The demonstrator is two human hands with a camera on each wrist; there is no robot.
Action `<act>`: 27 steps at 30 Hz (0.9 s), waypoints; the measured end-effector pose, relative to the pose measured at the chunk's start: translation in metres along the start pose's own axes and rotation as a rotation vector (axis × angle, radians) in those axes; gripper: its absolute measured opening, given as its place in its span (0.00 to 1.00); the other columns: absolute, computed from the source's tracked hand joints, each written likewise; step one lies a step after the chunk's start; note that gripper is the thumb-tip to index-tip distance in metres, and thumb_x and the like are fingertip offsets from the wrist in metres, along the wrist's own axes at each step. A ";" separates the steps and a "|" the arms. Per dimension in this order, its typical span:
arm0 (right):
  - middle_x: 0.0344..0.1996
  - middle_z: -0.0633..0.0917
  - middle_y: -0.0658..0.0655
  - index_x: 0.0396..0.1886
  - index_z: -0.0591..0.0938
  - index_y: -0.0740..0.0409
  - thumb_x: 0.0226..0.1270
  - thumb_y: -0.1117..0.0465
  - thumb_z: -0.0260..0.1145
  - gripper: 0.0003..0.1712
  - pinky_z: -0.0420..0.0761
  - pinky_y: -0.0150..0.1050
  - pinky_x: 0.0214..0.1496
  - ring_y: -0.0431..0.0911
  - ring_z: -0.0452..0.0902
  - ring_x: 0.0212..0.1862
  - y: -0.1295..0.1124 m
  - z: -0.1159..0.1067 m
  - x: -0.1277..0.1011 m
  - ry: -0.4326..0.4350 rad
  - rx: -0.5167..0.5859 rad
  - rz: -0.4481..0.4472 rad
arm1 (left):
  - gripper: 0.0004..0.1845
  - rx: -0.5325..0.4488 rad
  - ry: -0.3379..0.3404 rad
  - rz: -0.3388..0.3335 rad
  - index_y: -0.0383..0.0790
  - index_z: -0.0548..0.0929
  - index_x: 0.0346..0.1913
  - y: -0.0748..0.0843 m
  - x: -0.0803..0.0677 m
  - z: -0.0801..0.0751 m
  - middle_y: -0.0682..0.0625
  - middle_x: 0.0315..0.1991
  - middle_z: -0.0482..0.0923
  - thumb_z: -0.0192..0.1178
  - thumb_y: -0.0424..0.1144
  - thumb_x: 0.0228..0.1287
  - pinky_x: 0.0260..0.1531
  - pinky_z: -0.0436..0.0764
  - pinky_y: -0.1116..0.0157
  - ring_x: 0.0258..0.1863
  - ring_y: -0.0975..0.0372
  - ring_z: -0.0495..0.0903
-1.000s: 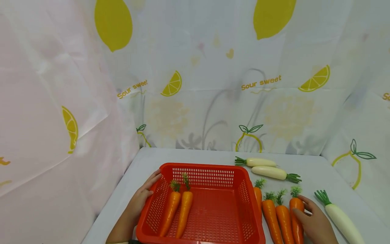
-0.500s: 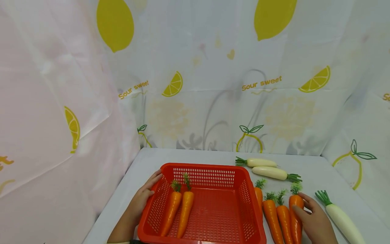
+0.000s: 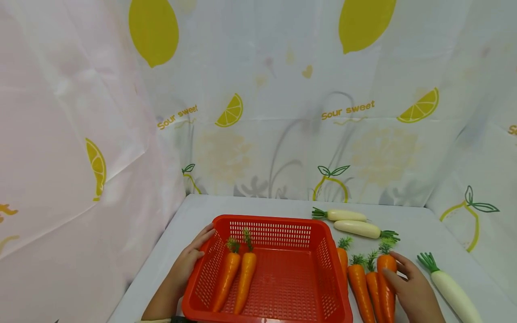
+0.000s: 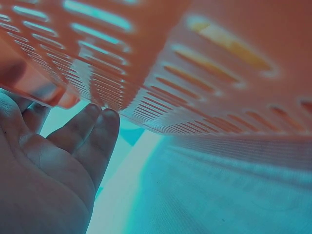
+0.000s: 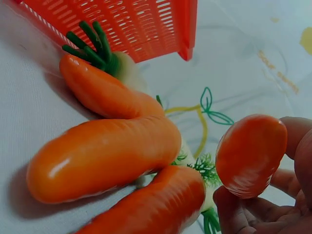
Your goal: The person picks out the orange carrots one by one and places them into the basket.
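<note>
My left hand [image 3: 187, 267] rests along the left side of the red plastic basket [image 3: 282, 273]. Extended fingers [image 4: 100, 136] touch near its slotted outer wall in the left wrist view. Two orange carrots [image 3: 228, 280] with green tops lie inside, toward the left. On the right, my right hand [image 3: 416, 287] pinches a carrot [image 3: 385, 264] between thumb and fingers. The right wrist view shows this held carrot [image 5: 251, 156] end-on, raised above its neighbours. Several other carrots [image 3: 359, 285] lie in a row between it and the basket.
Two white radishes [image 3: 357, 228] with green stalks lie behind the carrots. A third white radish [image 3: 452, 287] lies right of my right hand. The white table [image 3: 250, 204] meets a lemon-printed cloth [image 3: 258, 148] at the back and sides.
The carrot in my right hand has shifted slightly left, overlapping the neighbouring carrot in the head view. My left hand and the basket stay nearly where they were.
</note>
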State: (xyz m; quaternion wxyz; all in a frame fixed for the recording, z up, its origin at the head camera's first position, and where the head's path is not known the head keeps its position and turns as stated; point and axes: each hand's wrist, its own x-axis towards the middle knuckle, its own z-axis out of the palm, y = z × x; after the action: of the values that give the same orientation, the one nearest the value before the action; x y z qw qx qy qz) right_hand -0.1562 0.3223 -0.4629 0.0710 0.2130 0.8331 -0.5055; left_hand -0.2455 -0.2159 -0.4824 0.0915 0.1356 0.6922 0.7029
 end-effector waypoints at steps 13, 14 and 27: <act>0.78 0.57 0.76 0.86 0.49 0.54 0.78 0.37 0.57 0.50 0.80 0.58 0.59 0.72 0.60 0.73 -0.010 0.006 -0.007 -0.019 0.021 -0.024 | 0.38 0.012 0.000 0.005 0.39 0.61 0.82 -0.002 -0.002 0.000 0.51 0.86 0.45 0.33 0.23 0.67 0.61 0.73 0.75 0.84 0.49 0.39; 0.78 0.57 0.76 0.86 0.50 0.54 0.78 0.37 0.57 0.49 0.80 0.59 0.60 0.72 0.60 0.73 -0.011 0.006 -0.007 -0.016 0.016 -0.028 | 0.38 0.015 0.002 0.006 0.39 0.61 0.82 -0.002 -0.002 0.000 0.51 0.86 0.45 0.33 0.23 0.67 0.61 0.73 0.75 0.84 0.49 0.39; 0.80 0.58 0.72 0.86 0.52 0.51 0.76 0.37 0.60 0.50 0.77 0.59 0.65 0.71 0.62 0.74 -0.023 0.016 -0.016 -0.009 0.035 -0.086 | 0.39 0.028 -0.001 0.012 0.39 0.61 0.82 0.000 0.000 0.000 0.51 0.86 0.45 0.33 0.23 0.66 0.61 0.73 0.75 0.84 0.48 0.40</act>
State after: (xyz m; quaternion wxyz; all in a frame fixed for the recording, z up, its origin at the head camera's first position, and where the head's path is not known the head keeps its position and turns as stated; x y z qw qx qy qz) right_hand -0.1532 0.2947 -0.4460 0.0492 0.1759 0.8321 -0.5236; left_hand -0.2455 -0.2160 -0.4823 0.0856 0.1411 0.7012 0.6936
